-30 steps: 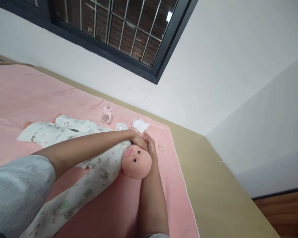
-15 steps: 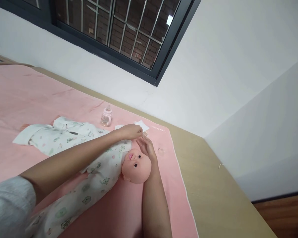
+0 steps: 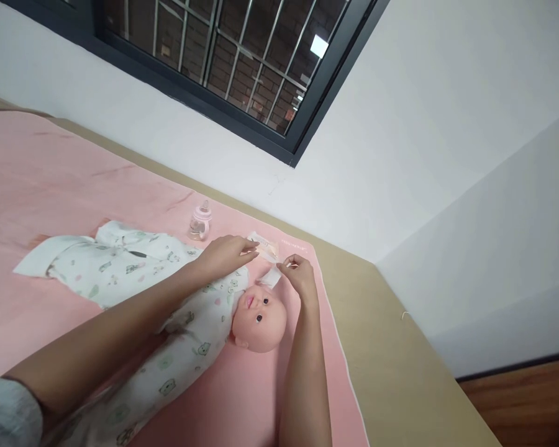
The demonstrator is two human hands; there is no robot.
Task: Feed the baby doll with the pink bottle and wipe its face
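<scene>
A baby doll (image 3: 259, 319) lies on its back in printed white clothes (image 3: 135, 264), its bald head toward the right. Just beyond the head, my right hand (image 3: 302, 276) pinches the corner of a small white tissue (image 3: 271, 277), which hangs beside the doll's head. My left hand (image 3: 226, 253) is above the doll's shoulder, with its fingers stretched toward a clear, white-edged packet (image 3: 264, 246). Thumb and fingers are slightly apart, and I see nothing held between them. Whether the fingertips touch the packet I cannot tell.
A small feeding bottle (image 3: 200, 222) with a pink collar and handle stands upright behind the doll. Under everything is a pink mat (image 3: 97, 158) on a wooden surface (image 3: 377, 347). A white wall (image 3: 428, 112) and a barred window (image 3: 242, 56) rise behind.
My hands have moved apart. The right hand has lifted away to the right with the white tissue, and the left has drawn back left. The packet shows more fully.
</scene>
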